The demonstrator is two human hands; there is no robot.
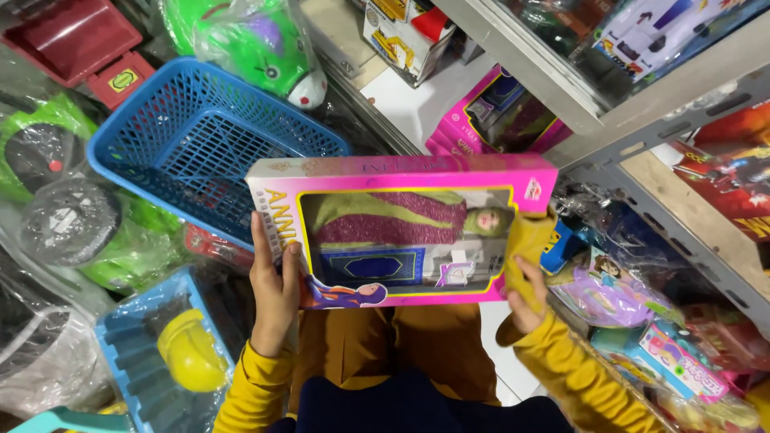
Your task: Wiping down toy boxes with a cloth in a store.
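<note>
Head view: a flat pink cardboard doll box [401, 232] with a clear plastic window is held level over the lap, a doll [401, 218] in glittery purple and green cloth lying inside. Left hand [274, 293] fingers are clamped on the box's left end; right hand [525, 301] grips its right end through a mustard cloth [525, 248]. Left of the box sits a blue plastic lattice basket [196, 136]. Right of the box, grey metal shelves [642, 120] hold bagged toys.

Doll box [401, 232]: glossy pink card, clear window. Basket [200, 136]: blue plastic mesh. Cloth [525, 244]: yellow, probably soft fabric.
</note>
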